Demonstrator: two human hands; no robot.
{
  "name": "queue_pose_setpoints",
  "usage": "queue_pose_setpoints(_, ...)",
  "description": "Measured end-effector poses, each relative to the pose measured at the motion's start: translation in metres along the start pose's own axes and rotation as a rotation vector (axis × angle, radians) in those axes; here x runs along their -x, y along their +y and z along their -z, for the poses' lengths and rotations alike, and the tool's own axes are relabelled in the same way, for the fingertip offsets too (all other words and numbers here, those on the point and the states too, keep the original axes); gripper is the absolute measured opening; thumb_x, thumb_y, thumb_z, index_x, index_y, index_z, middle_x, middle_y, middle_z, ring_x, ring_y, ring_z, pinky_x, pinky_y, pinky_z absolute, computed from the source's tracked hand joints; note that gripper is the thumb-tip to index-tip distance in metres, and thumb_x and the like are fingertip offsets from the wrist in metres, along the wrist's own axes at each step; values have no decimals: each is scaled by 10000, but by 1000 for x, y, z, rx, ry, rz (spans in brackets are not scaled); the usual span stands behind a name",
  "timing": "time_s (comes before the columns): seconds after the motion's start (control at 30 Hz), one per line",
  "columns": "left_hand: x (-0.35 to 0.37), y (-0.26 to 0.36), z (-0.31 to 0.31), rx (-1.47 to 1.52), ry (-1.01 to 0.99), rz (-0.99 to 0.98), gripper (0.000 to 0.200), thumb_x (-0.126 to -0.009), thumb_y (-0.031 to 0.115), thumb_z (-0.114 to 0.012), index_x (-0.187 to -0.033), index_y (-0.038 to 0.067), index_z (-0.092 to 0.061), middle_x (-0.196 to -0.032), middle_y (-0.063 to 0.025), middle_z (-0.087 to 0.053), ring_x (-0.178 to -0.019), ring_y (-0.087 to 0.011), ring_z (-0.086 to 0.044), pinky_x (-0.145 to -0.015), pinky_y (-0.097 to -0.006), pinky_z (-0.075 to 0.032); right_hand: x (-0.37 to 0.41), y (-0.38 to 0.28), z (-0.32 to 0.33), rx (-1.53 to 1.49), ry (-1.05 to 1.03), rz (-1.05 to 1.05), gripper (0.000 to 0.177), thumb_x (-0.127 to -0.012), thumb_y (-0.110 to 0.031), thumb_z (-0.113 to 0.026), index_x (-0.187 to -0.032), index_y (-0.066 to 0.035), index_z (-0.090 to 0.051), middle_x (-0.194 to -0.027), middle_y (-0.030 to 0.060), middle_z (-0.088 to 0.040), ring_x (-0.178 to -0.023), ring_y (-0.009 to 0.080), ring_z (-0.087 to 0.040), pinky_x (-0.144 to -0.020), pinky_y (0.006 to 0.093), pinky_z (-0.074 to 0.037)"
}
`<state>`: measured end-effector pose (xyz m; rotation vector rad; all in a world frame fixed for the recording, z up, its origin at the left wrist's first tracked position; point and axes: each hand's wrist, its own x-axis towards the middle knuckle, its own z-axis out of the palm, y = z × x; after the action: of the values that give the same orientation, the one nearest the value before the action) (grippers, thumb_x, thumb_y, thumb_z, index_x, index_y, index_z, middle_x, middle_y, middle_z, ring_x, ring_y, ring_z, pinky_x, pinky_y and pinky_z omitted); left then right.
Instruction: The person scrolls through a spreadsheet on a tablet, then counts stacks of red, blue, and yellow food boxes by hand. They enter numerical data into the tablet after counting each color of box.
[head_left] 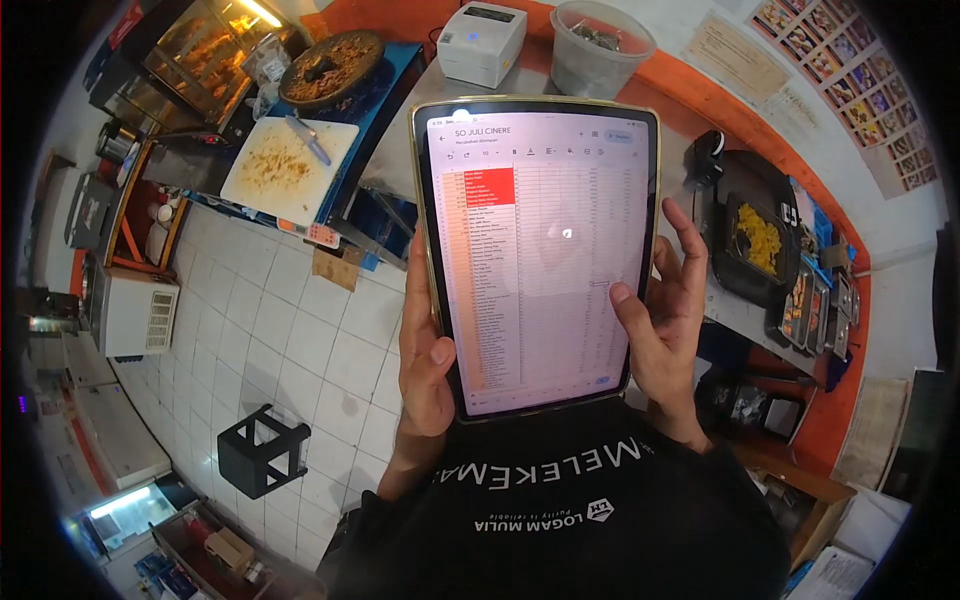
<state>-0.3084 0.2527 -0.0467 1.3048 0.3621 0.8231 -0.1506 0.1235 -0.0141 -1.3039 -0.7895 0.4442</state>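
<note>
A tablet (550, 270) in a clear yellowish case stands upright before my chest, its screen showing a spreadsheet titled "SO JULI CINERE". Several rows near the top left of the sheet are red, with an orange column below. My left hand (426, 380) grips the tablet's lower left edge, thumb in front and the other fingers mostly hidden behind. At the right edge, my right hand (665, 320) holds the tablet with its thumb over the screen. Its index finger stretches up beside the case.
A white cutting board (290, 170) with a knife (308, 140) lies left, near a stone mortar (332, 68) of reddish food. Behind the tablet are a white printer (482, 45) and a plastic tub (600, 50). Right stands a pan of yellow food (758, 238); a black stool (262, 452) is on the floor.
</note>
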Motion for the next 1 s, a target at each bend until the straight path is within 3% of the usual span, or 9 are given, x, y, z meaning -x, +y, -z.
queue_pose_setpoints(0.07,1,0,0,1,-9,10,943,-875,520,-446,-1528,-13,-22,-1569,-248,-156,-1429,-312,-276,-1141,-416,-268,2,-1,0,20,10,6,739,-881,53,-551,-1487,-24,-135,-1235,183,-528,-1135,217,-574,-945,332,-473)
queue_pose_setpoints(0.17,0,3,-3,81,16,85,1056,-774,561,-567,-1540,35,-65,-1578,-227,-125,-1454,-313,-198,-1164,-439,-206,5,-3,-1,4,38,-5,741,-879,56,-559,-1487,-23,-143,-1218,166,-532,-1126,202,-567,-949,325,-461)
queue_pose_setpoints(0.37,2,5,-5,88,-12,75,1054,-775,532,-578,-1539,33,-50,-1577,-224,-126,-1456,-310,-192,-1164,-442,-205,11,-1,0,28,54,11,740,-879,53,-572,-1484,-19,-153,-1154,125,-537,-1116,187,-553,-965,326,-432)
queue_pose_setpoints(0.47,5,1,-1,-11,-56,6,981,-857,552,-460,-1528,-9,-18,-1566,-251,-147,-1426,-320,-263,-1130,-439,-271,13,1,-2,34,55,24,739,-879,46,-581,-1481,-18,-158,-1136,116,-538,-1100,184,-559,-954,326,-440)
queue_pose_setpoints(0.57,6,5,0,111,-20,90,1054,-772,501,-603,-1540,39,-48,-1577,-217,-129,-1456,-308,-191,-1169,-446,-202,14,1,-4,70,60,21,738,-879,39,-589,-1479,-17,-161,-1130,111,-538,-1073,179,-574,-926,319,-463)
queue_pose_setpoints(1.0,10,5,10,109,-28,72,1036,-783,457,-609,-1539,30,-43,-1569,-228,-146,-1446,-301,-225,-1161,-424,-226,12,-1,-12,30,44,15,738,-882,28,-583,-1483,-19,-157,-1118,102,-551,-1063,173,-592,-888,300,-493)
